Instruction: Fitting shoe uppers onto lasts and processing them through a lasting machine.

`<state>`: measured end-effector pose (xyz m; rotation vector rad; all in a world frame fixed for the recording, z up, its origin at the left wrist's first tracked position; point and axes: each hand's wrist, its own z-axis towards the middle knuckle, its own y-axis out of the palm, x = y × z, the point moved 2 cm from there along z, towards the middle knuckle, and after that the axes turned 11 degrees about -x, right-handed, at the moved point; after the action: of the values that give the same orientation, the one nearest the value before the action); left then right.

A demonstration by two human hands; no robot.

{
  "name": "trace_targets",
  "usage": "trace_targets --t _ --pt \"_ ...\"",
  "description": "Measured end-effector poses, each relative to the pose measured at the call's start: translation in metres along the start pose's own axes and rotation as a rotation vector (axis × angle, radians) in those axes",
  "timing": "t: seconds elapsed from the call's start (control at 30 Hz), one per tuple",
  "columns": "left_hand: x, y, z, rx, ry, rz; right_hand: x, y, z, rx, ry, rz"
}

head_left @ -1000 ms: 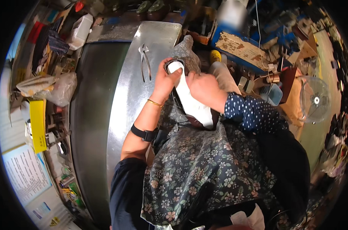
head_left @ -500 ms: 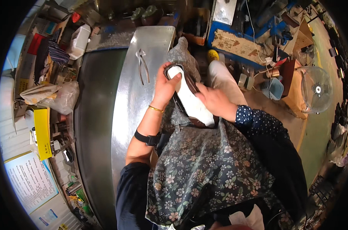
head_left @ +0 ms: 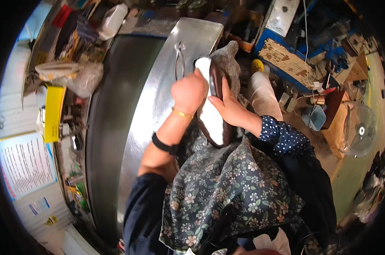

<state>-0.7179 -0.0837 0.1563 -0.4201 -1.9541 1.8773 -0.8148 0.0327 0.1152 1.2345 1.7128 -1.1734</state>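
A dark brown leather shoe (head_left: 209, 112) lies over my lap with its white underside (head_left: 213, 123) turned up, one end pointing away from me. My left hand (head_left: 188, 93) is closed at the shoe's left edge, its fingertips mostly hidden behind the back of the hand. From the right, my right hand (head_left: 233, 108) grips the brown side, the thumb resting on the white face. A pair of pliers (head_left: 179, 63) lies on the metal bench top (head_left: 152, 93), just beyond my left hand.
A floral apron (head_left: 230, 182) covers my lap. Left of the bench runs a dark belt-like surface (head_left: 116, 106), beside shelves with a yellow box (head_left: 53, 114) and plastic bags (head_left: 84, 78). At right stand a blue machine frame (head_left: 283, 59), a bluish container (head_left: 314, 118) and a round fan (head_left: 360, 129).
My left hand has turned over and closed lower on the shoe's left edge. The right hand has shifted its hold along the side. The whole view has swung slightly.
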Motion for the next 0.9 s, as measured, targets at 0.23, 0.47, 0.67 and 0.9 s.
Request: trace_targets --t 0.23,0.47,0.67,0.9 --pt "-0.060 0.020 -0.009 -0.573 0.250 -0.781 0.024 0.006 0.012 0.124 -0.279 0.437" --pt "-0.007 0.015 -0.058 -0.159 0.059 0.030 0.017 0.005 0.003 0.300 -0.212 0.013" --pt "-0.059 0.083 -0.048 -0.169 -0.006 -0.907 0.011 -0.004 0.013 0.087 -0.364 0.163" --pt "-0.014 0.035 -0.003 -0.302 -0.491 -2.236 -0.024 -0.036 -0.012 -0.049 -0.391 -0.013"
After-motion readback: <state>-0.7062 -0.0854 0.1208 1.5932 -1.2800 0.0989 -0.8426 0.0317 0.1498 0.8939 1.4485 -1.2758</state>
